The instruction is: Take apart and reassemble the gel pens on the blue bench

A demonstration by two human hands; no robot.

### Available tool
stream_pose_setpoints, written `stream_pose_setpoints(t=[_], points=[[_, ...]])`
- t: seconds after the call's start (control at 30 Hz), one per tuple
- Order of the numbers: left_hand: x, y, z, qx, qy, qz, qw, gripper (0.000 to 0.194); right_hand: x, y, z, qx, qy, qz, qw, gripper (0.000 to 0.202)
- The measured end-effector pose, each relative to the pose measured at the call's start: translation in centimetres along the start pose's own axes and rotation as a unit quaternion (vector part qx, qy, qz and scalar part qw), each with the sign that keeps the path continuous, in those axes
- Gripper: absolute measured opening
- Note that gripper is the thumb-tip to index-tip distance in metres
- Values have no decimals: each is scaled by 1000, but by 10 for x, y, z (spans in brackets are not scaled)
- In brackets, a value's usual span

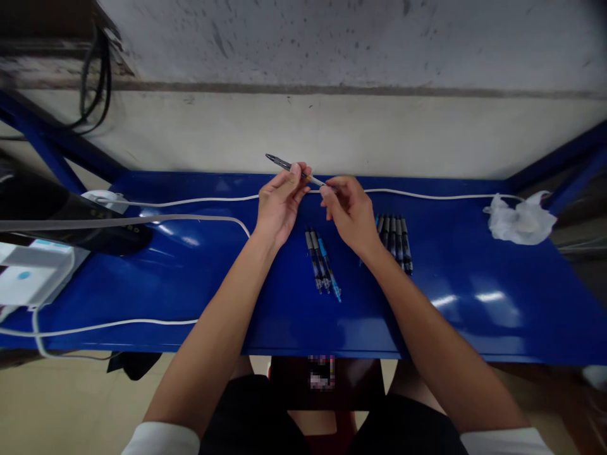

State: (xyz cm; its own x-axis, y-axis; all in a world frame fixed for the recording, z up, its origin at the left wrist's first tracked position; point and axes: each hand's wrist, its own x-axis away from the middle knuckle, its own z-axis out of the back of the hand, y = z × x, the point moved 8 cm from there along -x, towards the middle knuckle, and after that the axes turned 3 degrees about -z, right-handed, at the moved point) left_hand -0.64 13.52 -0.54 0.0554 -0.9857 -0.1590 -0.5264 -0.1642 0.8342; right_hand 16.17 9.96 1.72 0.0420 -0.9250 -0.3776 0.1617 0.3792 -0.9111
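Note:
My left hand (281, 201) pinches a pen (279, 162) with a dark section that points up and to the left. At the pen's other, paler end, my right hand (349, 212) has its thumb and fingers closed. Whether that pale length is a separate part, I cannot tell. Below and between my hands, two black-and-grey pens (317, 260) lie beside a blue pen (329, 268) on the blue table (313, 328). Several black-and-grey pens (396, 240) lie side by side by my right wrist, which partly hides them.
A white cable (408, 194) runs along the table's back, near the wall (213, 133). A crumpled plastic bag (520, 218) sits at the right. At the left are a large black cylinder-like object (104, 221), a white box (33, 275) and another cable (142, 321).

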Motion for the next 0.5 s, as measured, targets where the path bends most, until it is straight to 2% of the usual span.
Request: stream_pose_setpoints(t=[0.1, 0.17, 0.37, 0.43, 0.5], points=[[1, -4, -1, 3, -4, 10, 1000, 22, 1, -6, 4, 41, 22, 37, 998, 44], [1, -5, -3, 2, -9, 12, 1000, 24, 2, -9, 3, 62, 12, 42, 997, 45], [2, -2, -8, -4, -18, 17, 1000, 25, 1, 3, -7, -40, -47, -58, 996, 63], [2, -2, -8, -3, -18, 13, 1000, 24, -1, 3, -7, -54, -42, -58, 996, 59], [3, -1, -8, -1, -15, 9, 1000, 23, -1, -2, -4, -37, -24, -28, 999, 53]])
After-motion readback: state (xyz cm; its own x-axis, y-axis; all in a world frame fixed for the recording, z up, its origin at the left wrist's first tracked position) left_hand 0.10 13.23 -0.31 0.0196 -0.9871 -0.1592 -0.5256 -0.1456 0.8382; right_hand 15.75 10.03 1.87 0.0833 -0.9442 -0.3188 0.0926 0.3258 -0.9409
